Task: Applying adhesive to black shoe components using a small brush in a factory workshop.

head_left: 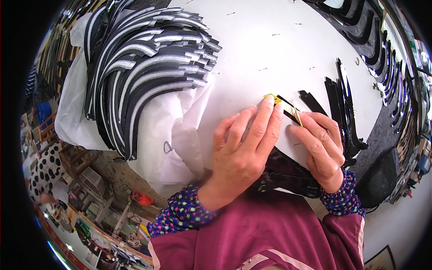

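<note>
At the near side of the white table (252,40), both hands work on one short black strip with a pale, yellow-edged face (290,109). My left hand (243,146) presses its fingertips onto the strip's far end, where a small yellow piece (277,101) shows beside them. My right hand (323,144) pinches the near end between thumb and fingers. Under and between my wrists lie dark glossy strips (292,173), partly hidden. Right of my right hand, several black strips (334,96) lie in a loose bunch.
A large pile of curved black strips with white bands (148,72) lies at left on crumpled white plastic sheeting (173,128). More dark curved pieces (371,40) line a grey surface at the far right. A person in spotted clothing (47,168) is at the left.
</note>
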Motion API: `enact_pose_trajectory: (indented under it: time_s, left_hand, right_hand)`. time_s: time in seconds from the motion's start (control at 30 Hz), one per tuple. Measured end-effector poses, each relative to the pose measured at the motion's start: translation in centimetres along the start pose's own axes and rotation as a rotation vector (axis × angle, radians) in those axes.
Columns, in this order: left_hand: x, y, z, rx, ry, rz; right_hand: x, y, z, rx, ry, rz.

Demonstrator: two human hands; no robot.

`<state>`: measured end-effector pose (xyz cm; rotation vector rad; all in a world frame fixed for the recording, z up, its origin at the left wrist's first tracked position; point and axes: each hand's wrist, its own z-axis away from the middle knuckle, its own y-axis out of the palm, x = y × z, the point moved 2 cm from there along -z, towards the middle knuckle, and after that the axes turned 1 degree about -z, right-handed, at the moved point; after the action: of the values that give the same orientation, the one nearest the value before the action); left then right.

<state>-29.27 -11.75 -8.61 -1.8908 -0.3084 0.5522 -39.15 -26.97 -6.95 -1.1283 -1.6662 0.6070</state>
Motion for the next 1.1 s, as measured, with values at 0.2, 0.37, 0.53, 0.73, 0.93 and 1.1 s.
enact_pose_trajectory:
  time_s: [0.2,0.37,0.53,0.73,0.93,1.1]
  left_hand:
    - [-0.05,0.04,-0.02,-0.002,-0.010,-0.006]
    - [-0.28,0.12,-0.02,0.011,-0.019,-0.025]
    - [-0.25,0.30,0.05,0.017,-0.016,-0.034]
    - [-0.33,0.41,0.10,0.015,-0.014,-0.053]
    - [-0.35,0.40,0.14,0.013,-0.018,-0.056]
    - [-0.28,0.44,0.16,0.004,-0.020,-0.051]
  right_hand:
    - [-0.06,0.09,0.06,0.001,-0.012,0.002]
    - [-0.11,-0.15,0.09,0.001,-0.036,0.015]
    - [-0.14,0.00,0.07,0.004,-0.051,0.010]
    - [-0.13,0.03,0.17,-0.011,-0.053,0.019]
    - [-0.10,0.19,0.39,-0.016,-0.061,0.025]
    - [-0.06,0.21,0.41,-0.018,-0.075,0.045]
